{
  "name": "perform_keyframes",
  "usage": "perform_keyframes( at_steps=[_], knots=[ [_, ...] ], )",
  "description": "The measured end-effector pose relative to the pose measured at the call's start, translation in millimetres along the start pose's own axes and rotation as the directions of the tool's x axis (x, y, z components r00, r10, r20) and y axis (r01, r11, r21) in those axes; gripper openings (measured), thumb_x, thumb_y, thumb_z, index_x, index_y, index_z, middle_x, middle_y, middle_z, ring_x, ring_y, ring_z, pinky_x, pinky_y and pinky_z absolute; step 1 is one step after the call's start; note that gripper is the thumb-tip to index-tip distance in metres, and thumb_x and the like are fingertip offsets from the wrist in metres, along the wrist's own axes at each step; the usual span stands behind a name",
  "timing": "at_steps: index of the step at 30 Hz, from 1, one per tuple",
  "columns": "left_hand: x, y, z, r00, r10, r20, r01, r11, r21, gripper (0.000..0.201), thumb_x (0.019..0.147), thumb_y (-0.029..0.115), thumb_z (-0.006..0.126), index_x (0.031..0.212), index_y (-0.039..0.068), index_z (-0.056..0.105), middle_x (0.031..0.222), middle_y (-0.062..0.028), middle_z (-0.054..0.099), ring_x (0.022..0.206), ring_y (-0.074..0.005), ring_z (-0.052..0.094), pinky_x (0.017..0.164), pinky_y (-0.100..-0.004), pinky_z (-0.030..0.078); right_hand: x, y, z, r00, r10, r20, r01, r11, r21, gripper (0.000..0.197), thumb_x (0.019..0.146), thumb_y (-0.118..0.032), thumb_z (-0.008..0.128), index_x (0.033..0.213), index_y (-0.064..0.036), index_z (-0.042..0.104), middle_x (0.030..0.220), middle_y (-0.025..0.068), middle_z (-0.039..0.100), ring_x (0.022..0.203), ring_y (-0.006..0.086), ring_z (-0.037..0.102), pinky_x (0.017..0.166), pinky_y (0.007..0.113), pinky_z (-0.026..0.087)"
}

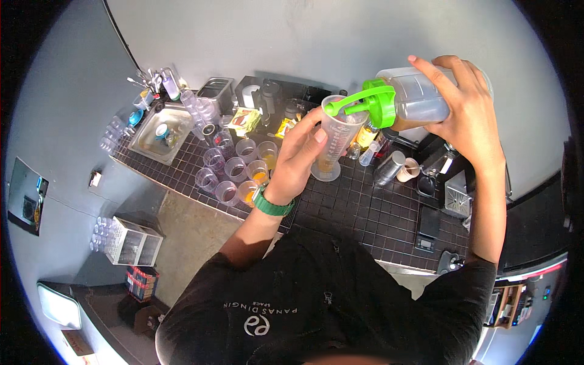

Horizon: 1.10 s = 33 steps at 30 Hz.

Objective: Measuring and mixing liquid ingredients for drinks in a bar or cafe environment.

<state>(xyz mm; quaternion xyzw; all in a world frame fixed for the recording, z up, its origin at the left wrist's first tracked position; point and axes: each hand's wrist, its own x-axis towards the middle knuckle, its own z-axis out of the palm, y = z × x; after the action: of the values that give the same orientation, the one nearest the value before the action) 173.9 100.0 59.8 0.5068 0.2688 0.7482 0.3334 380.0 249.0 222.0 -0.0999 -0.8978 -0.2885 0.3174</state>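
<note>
My left hand [293, 163], with a green watch [274, 205] on its wrist, is wrapped round a clear footed measuring cup [334, 141]. A little amber liquid shows low in that cup. High on the right, my right hand [467, 109] grips a clear plastic jug [417, 91], tipped on its side. Brownish liquid lies along the jug's lower wall. Its bright green spouted lid [380, 104] points at the measuring cup's mouth; whether liquid is flowing I cannot tell. Left of my left hand stand several clear plastic cups [235, 168], the nearer right ones with orange-yellow liquid at the bottom.
A steel sink [159, 131] is set into the black tiled counter [331, 204] at the left. Stacked cups [204, 112] stand beside it. Toward the right are a steel shaker [389, 167], a paper cup [407, 170] and a black scale [427, 228]. A yellow-labelled bottle [366, 135] stands behind.
</note>
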Motion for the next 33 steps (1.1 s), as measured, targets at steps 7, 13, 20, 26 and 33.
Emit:
perform_keyframes(
  at_steps=[7, 13, 20, 26, 33],
  knots=[
    [0, -3, 0, 1.000, -0.014, -0.026, 0.015, 0.999, 0.038, 0.064, 0.101, 0.034, 0.052, 0.151, -0.005, 0.038, 0.119, -0.0121, 0.060, 0.097, -0.0212, 0.065, 0.086, -0.0363, 0.054, 0, 0, 1, 1.000, -0.013, -0.009, 0.013, 0.999, -0.031, 0.092, 0.050, -0.009, 0.089, 0.135, -0.0291, 0.062, 0.112, 0.0080, 0.062, 0.107, 0.0306, 0.062, 0.096, 0.046, 0.048],
    [1, -2, 0, 1.000, -0.019, -0.007, 0.019, 0.999, 0.042, 0.064, 0.101, 0.034, 0.052, 0.150, -0.004, 0.038, 0.121, -0.0125, 0.059, 0.098, -0.0209, 0.065, 0.086, -0.0362, 0.054, 1, 2, -2, 0.999, -0.032, -0.012, 0.031, 0.999, -0.032, 0.092, 0.048, -0.009, 0.088, 0.134, -0.0281, 0.062, 0.111, 0.0083, 0.063, 0.107, 0.0314, 0.062, 0.097, 0.046, 0.048],
    [-1, -8, -7, 0.999, 0.001, 0.034, 0.000, 0.999, -0.045, 0.049, 0.105, 0.030, 0.052, 0.143, 0.000, 0.047, 0.129, -0.0121, 0.058, 0.111, -0.0197, 0.062, 0.090, -0.0357, 0.054, 8, 0, -6, 0.998, -0.059, -0.023, 0.059, 0.998, -0.028, 0.089, 0.048, -0.005, 0.086, 0.131, -0.0265, 0.065, 0.111, 0.0080, 0.064, 0.107, 0.0317, 0.062, 0.095, 0.045, 0.049],
    [-2, -3, -2, 0.999, -0.018, -0.044, 0.017, 1.000, -0.006, 0.064, 0.101, 0.034, 0.053, 0.149, -0.006, 0.039, 0.124, -0.0141, 0.059, 0.097, -0.0221, 0.066, 0.085, -0.0371, 0.054, 14, -1, -11, 0.996, -0.081, -0.026, 0.080, 0.996, -0.030, 0.088, 0.048, -0.005, 0.086, 0.130, -0.0263, 0.065, 0.112, 0.0072, 0.064, 0.107, 0.0313, 0.062, 0.094, 0.044, 0.050],
    [-3, 0, -3, 0.999, -0.022, -0.045, 0.022, 1.000, -0.005, 0.063, 0.101, 0.034, 0.054, 0.147, -0.007, 0.040, 0.126, -0.0153, 0.058, 0.097, -0.0230, 0.066, 0.085, -0.0374, 0.054, 16, -1, -11, 0.993, -0.108, -0.039, 0.104, 0.992, -0.075, 0.087, 0.048, -0.004, 0.086, 0.129, -0.0267, 0.066, 0.112, 0.0055, 0.064, 0.108, 0.0306, 0.062, 0.094, 0.044, 0.051]
  ],
)
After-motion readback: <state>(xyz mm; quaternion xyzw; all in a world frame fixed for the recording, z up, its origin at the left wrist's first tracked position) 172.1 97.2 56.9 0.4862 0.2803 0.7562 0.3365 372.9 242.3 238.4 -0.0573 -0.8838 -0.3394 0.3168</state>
